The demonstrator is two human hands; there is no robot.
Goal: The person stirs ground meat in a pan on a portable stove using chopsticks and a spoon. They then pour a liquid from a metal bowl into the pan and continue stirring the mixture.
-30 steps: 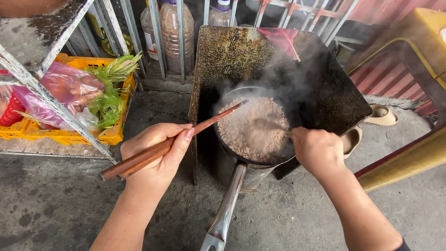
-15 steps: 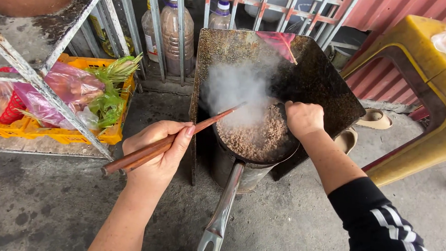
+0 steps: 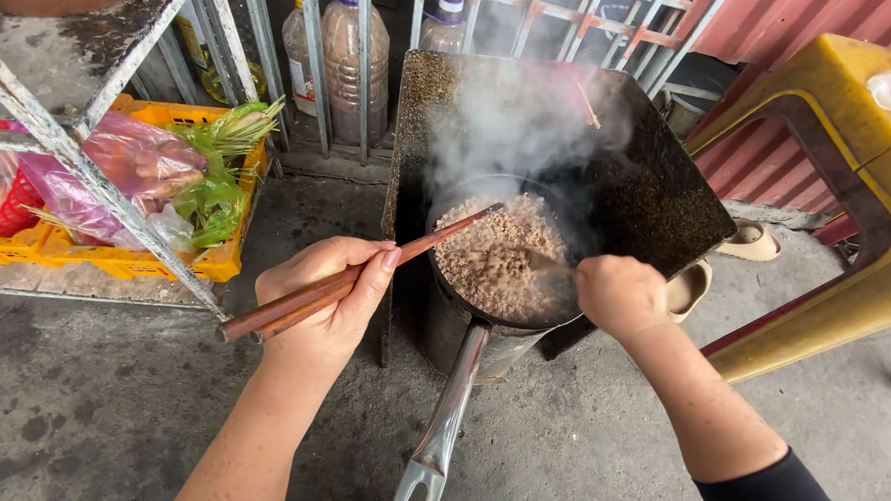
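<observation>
Mince point(image 3: 495, 255) fills a dark pan point(image 3: 483, 317) that sits on a small round stove on the concrete floor, and I take the pan as my landmark. The meat looks pale brown and crumbly across its whole surface, broken into fine grains, with thick steam point(image 3: 516, 123) rising off its far side. I judge the cooking well along: no raw pink shows, though steam hides part of the far edge, so I cannot vouch for that patch. Stirring seems to be what remains.

My left hand point(image 3: 328, 296) is closed around a pair of long brown chopsticks point(image 3: 365, 267), left of the pan, their tips reaching over the near-left rim and just touching the meat. My right hand point(image 3: 619, 293) is closed in a fist at the pan's right rim; it seems to grip a utensil that dips into the meat, but I cannot tell what.

The pan's steel handle point(image 3: 443, 431) points toward me. A blackened metal sheet point(image 3: 658, 190) stands behind the pan as a screen. Left of the pan, an orange crate point(image 3: 165, 258) holds greens and bagged food. Right of it stands a yellow stool point(image 3: 871, 149).
</observation>
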